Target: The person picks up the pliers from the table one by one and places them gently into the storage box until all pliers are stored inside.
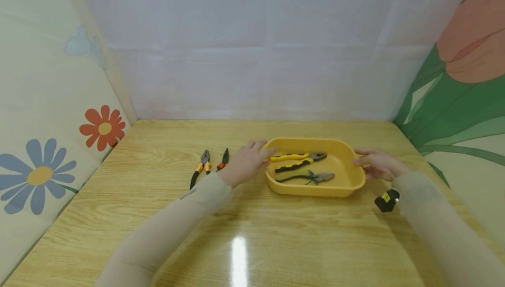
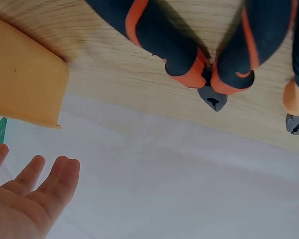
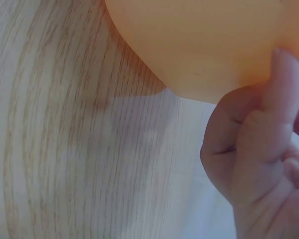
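A yellow plastic bin (image 1: 311,190) stands on the wooden table, holding pliers with yellow-and-black handles (image 1: 293,164) and pliers with dark green handles (image 1: 296,177). At its right end my right hand (image 1: 376,162) grips the rim; in the right wrist view its bent fingers (image 3: 254,129) lie against the bin's outer wall (image 3: 204,55). My left hand (image 1: 248,160) is at the left end, its thumb overlapping the rim in the head view. The left wrist view shows those fingers (image 2: 60,184) spread and relaxed beside the bin's corner (image 2: 30,74).
Left of the left hand lie orange-and-black pliers (image 1: 205,160) and red-and-black needle-nose pliers (image 1: 225,157), partly hidden by the hand and forearm. A black-and-yellow tape measure (image 1: 386,200) sits beside the right sleeve. A white cloth wall (image 1: 252,81) rises behind the table.
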{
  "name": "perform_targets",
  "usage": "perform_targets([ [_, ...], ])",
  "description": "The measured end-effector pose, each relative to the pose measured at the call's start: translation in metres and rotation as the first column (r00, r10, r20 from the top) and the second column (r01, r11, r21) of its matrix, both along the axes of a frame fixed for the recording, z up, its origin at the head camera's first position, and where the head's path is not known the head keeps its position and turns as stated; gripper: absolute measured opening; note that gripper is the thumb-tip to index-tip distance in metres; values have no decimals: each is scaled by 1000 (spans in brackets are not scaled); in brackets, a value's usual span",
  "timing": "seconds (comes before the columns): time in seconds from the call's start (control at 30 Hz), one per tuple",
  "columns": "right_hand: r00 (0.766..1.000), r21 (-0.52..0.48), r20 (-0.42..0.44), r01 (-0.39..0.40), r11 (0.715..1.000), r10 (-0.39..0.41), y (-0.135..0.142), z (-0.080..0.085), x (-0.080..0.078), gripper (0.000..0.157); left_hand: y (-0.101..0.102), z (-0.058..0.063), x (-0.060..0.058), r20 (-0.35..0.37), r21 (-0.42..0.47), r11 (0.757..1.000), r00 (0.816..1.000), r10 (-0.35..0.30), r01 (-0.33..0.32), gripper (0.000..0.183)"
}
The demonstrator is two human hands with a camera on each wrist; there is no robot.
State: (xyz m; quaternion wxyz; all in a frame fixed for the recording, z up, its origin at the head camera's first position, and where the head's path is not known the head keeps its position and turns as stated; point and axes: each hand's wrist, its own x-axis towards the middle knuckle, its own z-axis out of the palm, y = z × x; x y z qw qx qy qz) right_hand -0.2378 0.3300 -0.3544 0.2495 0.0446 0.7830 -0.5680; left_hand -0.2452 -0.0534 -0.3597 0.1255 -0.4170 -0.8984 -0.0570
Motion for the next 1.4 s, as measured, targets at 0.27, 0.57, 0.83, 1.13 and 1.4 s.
perform_targets([
  [0.27, 1000, 7, -1, -7, 1000, 7, 0, 1, 1, 71, -13, -1, 7, -53, 34, 999, 999, 12, -11, 45],
  [0.57, 1000, 3, -5, -7, 1000, 7, 0, 0, 1, 72, -27, -3, 13, -28, 46, 995, 995, 90, -89, 44],
  [0.83, 1000, -6, -4, -8, 1000, 8, 0, 0, 1, 71, -39, -6, 19, -34, 93, 992, 995, 93, -90, 44],
  [1.13, 1000, 0, 1, 1, 1000, -1, -2, 2, 1, 73, -50, -10, 24, -91, 82, 990, 988, 124, -116, 42],
  [1.4, 1000, 21, -1, -4, 1000, 4, -2, 1, 2, 72, -57, -15, 27, -128, 77, 988, 981, 144, -135, 42],
])
